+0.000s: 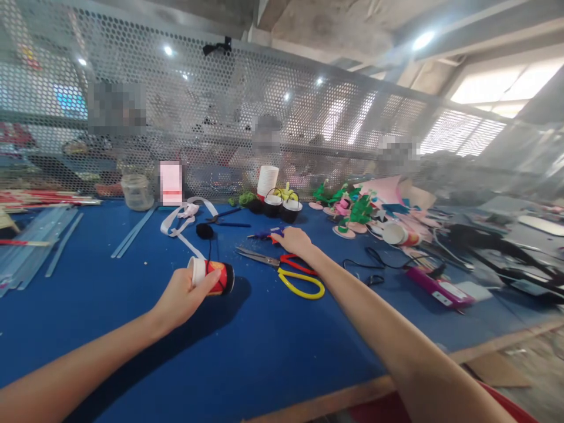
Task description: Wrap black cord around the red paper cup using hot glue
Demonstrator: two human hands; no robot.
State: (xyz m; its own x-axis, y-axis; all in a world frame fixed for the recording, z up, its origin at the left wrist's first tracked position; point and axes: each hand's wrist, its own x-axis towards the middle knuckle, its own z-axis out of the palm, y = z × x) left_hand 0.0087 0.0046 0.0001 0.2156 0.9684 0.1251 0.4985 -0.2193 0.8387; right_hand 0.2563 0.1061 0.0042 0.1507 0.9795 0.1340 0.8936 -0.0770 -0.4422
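My left hand [183, 296] is closed around a small paper cup [211, 276] with a red and black wrap, held on its side just above the blue table [110, 294]. My right hand [293, 239] reaches forward over the table, its fingers curled at a small purple-handled tool [264, 235]. What those fingers grip is partly hidden. Scissors with red and yellow handles [291, 273] lie under my right wrist. A black pompom [204, 231] with a thread lies beyond the cup.
Two black-covered cups with handles [282, 207] and a stack of white cups [267, 179] stand at the back. Green and pink paper craft pieces [352, 211], a white ribbon [183, 220], a glass jar [137, 192], a purple box [438, 288] and black cables lie around. A perforated metal screen [220, 117] separates people behind it.
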